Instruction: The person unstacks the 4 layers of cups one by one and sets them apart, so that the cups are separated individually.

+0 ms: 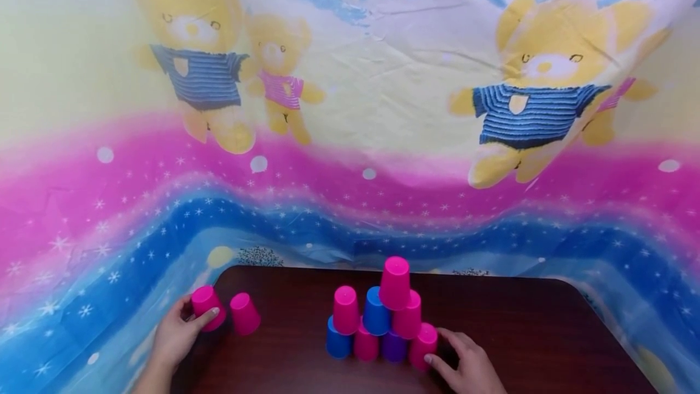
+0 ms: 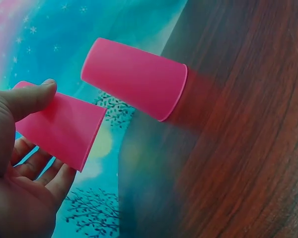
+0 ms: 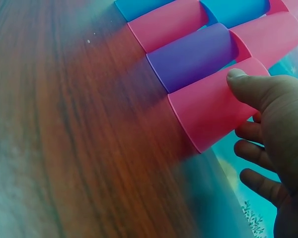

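Note:
My left hand (image 1: 176, 330) grips a pink cup (image 1: 203, 303), thumb on the near side and fingers around the far side. Just right of it, a second pink cup (image 1: 245, 315) stands upside down on the table. In the left wrist view the held cup (image 2: 64, 124) has its rim toward the table. My right hand (image 1: 469, 362) has its thumb and fingers about the pink cup (image 1: 424, 348) at the right end of a pyramid's bottom row. That row also has a purple cup (image 3: 193, 57), a pink cup (image 1: 366, 345) and a blue cup (image 1: 338, 340).
Above stand a pink cup (image 1: 346, 312), a blue cup (image 1: 376, 312) and another pink cup (image 1: 407, 316). One pink cup (image 1: 395, 281) tops the right pair. The dark wooden table (image 1: 295, 297) ends at a printed bear curtain (image 1: 372, 108).

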`<state>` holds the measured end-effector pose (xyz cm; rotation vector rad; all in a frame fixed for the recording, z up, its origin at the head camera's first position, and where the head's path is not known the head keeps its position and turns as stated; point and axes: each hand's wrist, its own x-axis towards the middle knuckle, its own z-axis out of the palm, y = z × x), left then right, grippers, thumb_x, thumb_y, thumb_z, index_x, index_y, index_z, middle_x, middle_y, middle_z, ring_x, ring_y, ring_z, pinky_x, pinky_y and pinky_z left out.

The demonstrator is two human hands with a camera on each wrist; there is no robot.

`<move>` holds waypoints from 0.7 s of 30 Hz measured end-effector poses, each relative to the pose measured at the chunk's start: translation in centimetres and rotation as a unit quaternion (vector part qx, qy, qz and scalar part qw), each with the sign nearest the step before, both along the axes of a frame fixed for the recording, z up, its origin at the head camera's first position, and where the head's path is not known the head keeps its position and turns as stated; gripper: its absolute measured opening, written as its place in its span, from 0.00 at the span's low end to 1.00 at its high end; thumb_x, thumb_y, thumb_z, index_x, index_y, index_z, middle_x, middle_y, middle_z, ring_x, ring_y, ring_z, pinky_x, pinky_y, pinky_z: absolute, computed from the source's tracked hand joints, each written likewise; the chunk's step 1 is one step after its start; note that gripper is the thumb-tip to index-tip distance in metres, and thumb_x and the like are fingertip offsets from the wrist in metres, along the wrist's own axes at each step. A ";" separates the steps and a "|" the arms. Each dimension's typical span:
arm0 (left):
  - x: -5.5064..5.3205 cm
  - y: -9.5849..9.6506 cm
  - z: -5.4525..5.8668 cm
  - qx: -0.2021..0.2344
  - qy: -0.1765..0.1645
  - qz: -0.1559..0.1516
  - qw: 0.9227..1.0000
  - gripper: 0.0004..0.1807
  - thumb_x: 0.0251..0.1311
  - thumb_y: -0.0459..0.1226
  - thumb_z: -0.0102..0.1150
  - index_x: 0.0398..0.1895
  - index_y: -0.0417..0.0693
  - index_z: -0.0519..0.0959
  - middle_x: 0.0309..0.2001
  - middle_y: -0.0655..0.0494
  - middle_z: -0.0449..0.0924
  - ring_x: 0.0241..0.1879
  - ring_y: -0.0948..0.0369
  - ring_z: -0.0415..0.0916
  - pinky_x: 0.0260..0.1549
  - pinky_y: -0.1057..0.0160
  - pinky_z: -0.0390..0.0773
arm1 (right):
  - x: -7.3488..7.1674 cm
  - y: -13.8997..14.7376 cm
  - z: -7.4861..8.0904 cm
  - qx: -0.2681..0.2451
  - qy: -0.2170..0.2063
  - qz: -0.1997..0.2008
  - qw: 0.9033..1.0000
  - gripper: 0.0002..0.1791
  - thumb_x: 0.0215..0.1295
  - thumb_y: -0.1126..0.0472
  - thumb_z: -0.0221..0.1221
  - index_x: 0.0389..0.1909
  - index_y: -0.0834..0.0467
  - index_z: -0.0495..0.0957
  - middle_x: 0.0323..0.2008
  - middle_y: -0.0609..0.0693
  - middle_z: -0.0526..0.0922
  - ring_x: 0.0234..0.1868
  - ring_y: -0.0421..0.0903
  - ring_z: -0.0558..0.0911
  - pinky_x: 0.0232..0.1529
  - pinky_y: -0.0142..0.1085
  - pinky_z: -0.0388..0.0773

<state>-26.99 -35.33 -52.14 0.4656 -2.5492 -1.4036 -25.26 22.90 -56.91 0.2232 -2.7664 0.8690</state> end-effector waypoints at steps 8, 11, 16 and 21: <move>-0.1 -0.5 -0.9 0.007 -0.020 -0.008 1.000 0.51 0.54 0.57 0.66 0.70 0.34 0.55 0.65 0.31 0.62 0.65 0.38 0.60 0.62 0.42 0.65 | -0.1 -0.1 0.5 -0.005 -0.018 0.003 1.000 0.36 0.48 0.30 0.65 0.57 0.44 0.76 0.48 0.46 0.81 0.49 0.46 0.81 0.44 0.45 0.81; -0.2 -0.6 -1.2 0.002 -0.024 -0.006 1.000 0.52 0.53 0.58 0.66 0.70 0.34 0.55 0.65 0.31 0.62 0.64 0.38 0.61 0.62 0.42 0.66 | -0.2 -0.1 0.7 -0.008 -0.009 0.016 1.000 0.38 0.49 0.30 0.64 0.59 0.46 0.75 0.49 0.48 0.81 0.49 0.47 0.81 0.44 0.45 0.81; -0.4 -0.6 -1.7 0.003 -0.020 -0.008 1.000 0.51 0.54 0.56 0.67 0.70 0.34 0.56 0.65 0.30 0.62 0.64 0.37 0.62 0.61 0.43 0.67 | -0.5 -0.2 1.0 -0.006 -0.001 0.030 1.000 0.41 0.50 0.29 0.62 0.61 0.48 0.73 0.50 0.48 0.81 0.51 0.48 0.80 0.46 0.47 0.80; -0.7 -0.8 -2.2 0.005 -0.024 -0.008 1.000 0.52 0.53 0.57 0.67 0.70 0.33 0.55 0.65 0.29 0.62 0.64 0.37 0.62 0.61 0.42 0.67 | -0.7 -0.4 1.4 0.001 0.003 0.032 0.999 0.39 0.50 0.30 0.63 0.60 0.46 0.74 0.49 0.46 0.80 0.51 0.46 0.80 0.48 0.48 0.79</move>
